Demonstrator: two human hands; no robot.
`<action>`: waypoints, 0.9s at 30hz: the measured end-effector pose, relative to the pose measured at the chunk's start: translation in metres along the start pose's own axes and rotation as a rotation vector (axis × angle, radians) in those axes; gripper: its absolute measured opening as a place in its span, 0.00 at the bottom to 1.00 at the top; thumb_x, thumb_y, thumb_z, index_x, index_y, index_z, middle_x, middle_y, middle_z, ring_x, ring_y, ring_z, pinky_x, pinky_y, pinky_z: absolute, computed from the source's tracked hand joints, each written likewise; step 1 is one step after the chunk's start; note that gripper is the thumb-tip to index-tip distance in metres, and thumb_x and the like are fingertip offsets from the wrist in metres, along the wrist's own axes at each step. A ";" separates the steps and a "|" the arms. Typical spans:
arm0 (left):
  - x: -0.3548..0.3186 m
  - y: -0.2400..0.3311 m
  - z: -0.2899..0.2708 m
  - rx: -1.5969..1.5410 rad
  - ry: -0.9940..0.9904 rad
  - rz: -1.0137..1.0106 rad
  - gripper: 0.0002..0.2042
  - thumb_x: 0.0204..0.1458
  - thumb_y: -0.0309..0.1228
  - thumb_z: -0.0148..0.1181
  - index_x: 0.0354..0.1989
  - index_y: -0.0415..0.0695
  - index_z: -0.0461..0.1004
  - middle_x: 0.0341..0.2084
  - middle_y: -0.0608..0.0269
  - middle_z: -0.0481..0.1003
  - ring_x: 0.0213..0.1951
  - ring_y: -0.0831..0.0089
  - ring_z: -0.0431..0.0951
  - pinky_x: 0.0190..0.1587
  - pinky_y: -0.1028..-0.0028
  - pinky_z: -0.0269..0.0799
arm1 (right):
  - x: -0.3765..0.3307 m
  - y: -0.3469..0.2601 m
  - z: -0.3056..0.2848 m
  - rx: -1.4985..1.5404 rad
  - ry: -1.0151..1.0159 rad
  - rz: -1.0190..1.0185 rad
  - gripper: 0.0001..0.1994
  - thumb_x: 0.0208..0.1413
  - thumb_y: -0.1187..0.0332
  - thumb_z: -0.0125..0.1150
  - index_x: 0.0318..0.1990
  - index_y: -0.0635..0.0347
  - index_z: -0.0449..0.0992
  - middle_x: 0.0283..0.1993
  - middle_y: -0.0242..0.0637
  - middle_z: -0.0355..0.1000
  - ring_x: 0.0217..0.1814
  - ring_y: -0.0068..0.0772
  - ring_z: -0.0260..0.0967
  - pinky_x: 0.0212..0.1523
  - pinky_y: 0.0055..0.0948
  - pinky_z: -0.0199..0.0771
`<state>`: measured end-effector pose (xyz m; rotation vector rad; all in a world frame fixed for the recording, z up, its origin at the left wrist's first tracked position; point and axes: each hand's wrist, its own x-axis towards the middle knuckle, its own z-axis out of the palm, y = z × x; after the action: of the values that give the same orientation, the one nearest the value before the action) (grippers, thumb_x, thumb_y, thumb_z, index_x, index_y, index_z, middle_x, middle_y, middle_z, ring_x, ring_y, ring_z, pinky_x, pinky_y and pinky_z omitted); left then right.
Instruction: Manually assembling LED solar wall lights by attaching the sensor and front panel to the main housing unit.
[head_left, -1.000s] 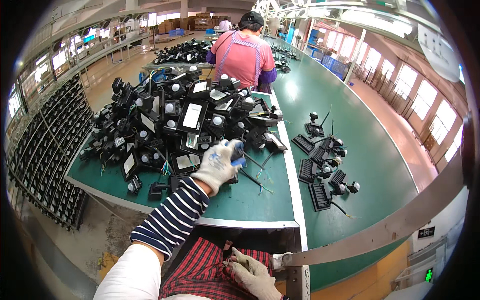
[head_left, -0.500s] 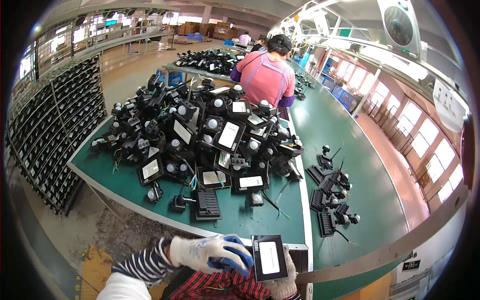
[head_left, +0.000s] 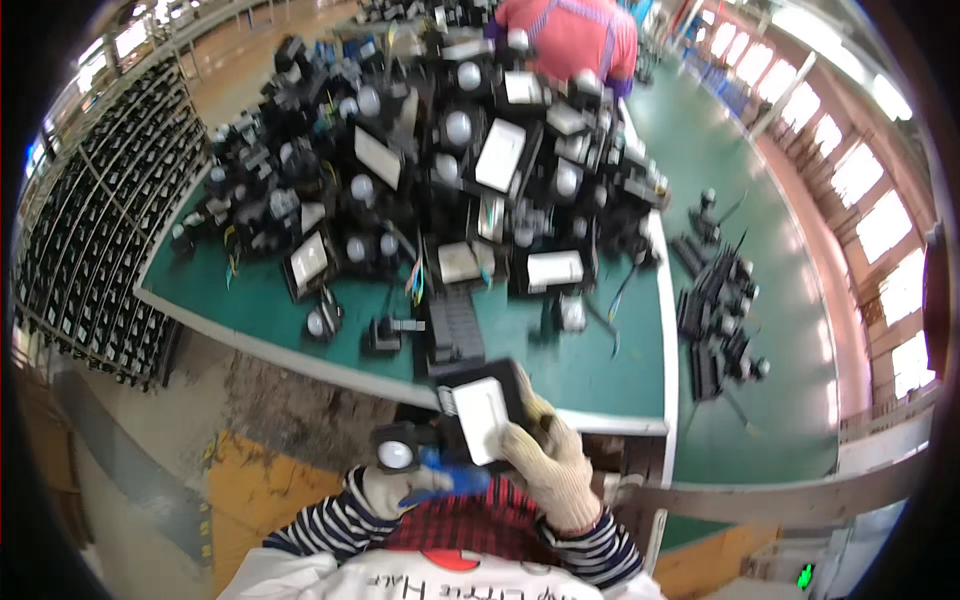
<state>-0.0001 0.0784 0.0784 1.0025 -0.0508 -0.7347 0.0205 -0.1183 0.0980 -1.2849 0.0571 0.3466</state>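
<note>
A black square floodlight (head_left: 480,415) with a white front panel is held up in front of my lap, close to the near table edge. My right hand (head_left: 560,470), in a cream knit glove, grips its right side, thumb on the front. At its left side sits a black motion sensor (head_left: 397,454) with a white dome; whether the two are joined cannot be made out. My left hand (head_left: 405,488), in a white glove with blue-coated fingers, is closed around the sensor from below; its fingertips are blurred and partly hidden by the floodlight.
Floodlights and sensors lie heaped on the green table (head_left: 250,310). More lights (head_left: 715,310) rest on the green conveyor belt (head_left: 780,400) to the right. A rack (head_left: 100,220) full of black parts stands at left. Beyond the heap is a person in a pink top (head_left: 570,35).
The view has tipped downward. The floodlight has moved left and turned, with my right hand now showing at its side. My left hand now holds a domed sensor beside it.
</note>
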 end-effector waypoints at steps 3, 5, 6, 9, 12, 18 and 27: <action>-0.005 -0.079 -0.035 -0.045 0.047 0.320 0.21 0.66 0.29 0.43 0.65 0.35 0.61 0.65 0.56 0.64 0.65 0.67 0.64 0.68 0.71 0.58 | 0.006 -0.017 0.009 -0.667 -0.076 -0.117 0.24 0.64 0.71 0.52 0.67 0.67 0.61 0.42 0.37 0.75 0.41 0.19 0.70 0.46 0.23 0.71; 0.002 -0.093 -0.045 -0.090 0.296 0.214 0.21 0.68 0.28 0.38 0.67 0.36 0.57 0.66 0.53 0.61 0.67 0.64 0.62 0.67 0.73 0.60 | 0.006 -0.015 0.007 -0.458 0.047 0.015 0.23 0.65 0.69 0.52 0.65 0.67 0.63 0.43 0.38 0.74 0.41 0.20 0.70 0.45 0.22 0.72; -0.006 -0.113 -0.074 -0.577 0.196 0.132 0.21 0.67 0.27 0.38 0.68 0.36 0.55 0.66 0.51 0.60 0.67 0.65 0.62 0.66 0.70 0.64 | 0.002 -0.009 0.004 -0.181 0.125 -0.019 0.22 0.65 0.69 0.51 0.64 0.68 0.64 0.44 0.39 0.74 0.41 0.22 0.71 0.46 0.22 0.72; -0.019 -0.105 -0.050 -1.377 -0.034 0.206 0.22 0.67 0.26 0.37 0.69 0.37 0.53 0.67 0.46 0.58 0.67 0.62 0.61 0.65 0.65 0.67 | -0.011 0.003 0.014 -0.401 0.135 -0.171 0.23 0.62 0.71 0.56 0.63 0.69 0.66 0.45 0.41 0.74 0.42 0.25 0.72 0.46 0.25 0.74; -0.034 -0.096 -0.030 -0.269 0.319 0.199 0.23 0.67 0.27 0.38 0.70 0.40 0.50 0.68 0.42 0.54 0.68 0.59 0.60 0.66 0.61 0.66 | -0.021 0.020 0.019 -0.611 0.053 -0.431 0.22 0.58 0.75 0.60 0.60 0.70 0.69 0.41 0.46 0.75 0.39 0.29 0.74 0.42 0.27 0.74; -0.047 -0.102 -0.004 -0.334 0.449 0.219 0.28 0.64 0.34 0.47 0.70 0.40 0.49 0.67 0.43 0.55 0.66 0.50 0.61 0.68 0.55 0.60 | -0.019 0.038 0.032 -0.716 0.099 -0.561 0.20 0.60 0.73 0.58 0.60 0.68 0.68 0.38 0.49 0.73 0.36 0.43 0.73 0.39 0.33 0.74; -0.039 -0.071 0.020 -0.392 0.291 0.192 0.29 0.58 0.25 0.57 0.68 0.38 0.55 0.63 0.49 0.63 0.64 0.60 0.66 0.65 0.62 0.66 | -0.013 0.036 0.025 -0.659 0.205 -0.656 0.20 0.60 0.74 0.58 0.59 0.68 0.69 0.40 0.50 0.74 0.39 0.46 0.74 0.42 0.35 0.74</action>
<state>-0.0754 0.0635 0.0450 0.7078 0.2389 -0.3965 -0.0056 -0.0894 0.0747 -1.8955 -0.3257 -0.3672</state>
